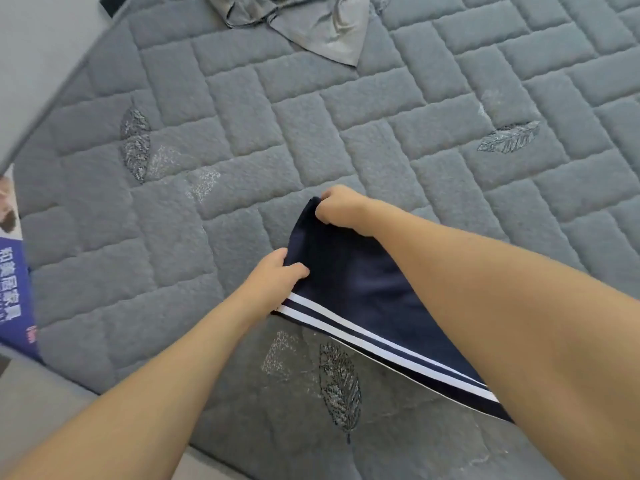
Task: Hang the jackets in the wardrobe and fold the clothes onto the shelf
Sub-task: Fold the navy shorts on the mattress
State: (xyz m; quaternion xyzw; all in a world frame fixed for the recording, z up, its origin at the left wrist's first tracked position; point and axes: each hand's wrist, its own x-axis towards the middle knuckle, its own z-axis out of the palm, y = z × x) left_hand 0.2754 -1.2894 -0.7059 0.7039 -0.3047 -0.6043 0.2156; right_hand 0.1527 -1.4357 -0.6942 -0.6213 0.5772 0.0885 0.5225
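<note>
The left hand (277,271) grips the near left edge of a navy garment (349,289), thumb on top and fingers curled under the cloth. The right hand (341,207) pinches the garment's far corner, its fingers bunched tight round a small fold of fabric. Between the two hands the edge of the cloth runs straight, slightly raised off the surface.

The navy garment lies on a grey quilted mattress (346,133), in the near middle of the view, and stretches away to the near right under the right forearm. Two white stripes (381,344) run along its near edge, from just below the left hand toward the right.

The mattress bears a brick-like stitched pattern with embroidered leaf motifs. At its far edge, well apart from the hands, a crumpled grey garment (311,26) lies in a loose heap. At the far left, beside the mattress edge, stands a blue printed panel (15,289) with white characters.
</note>
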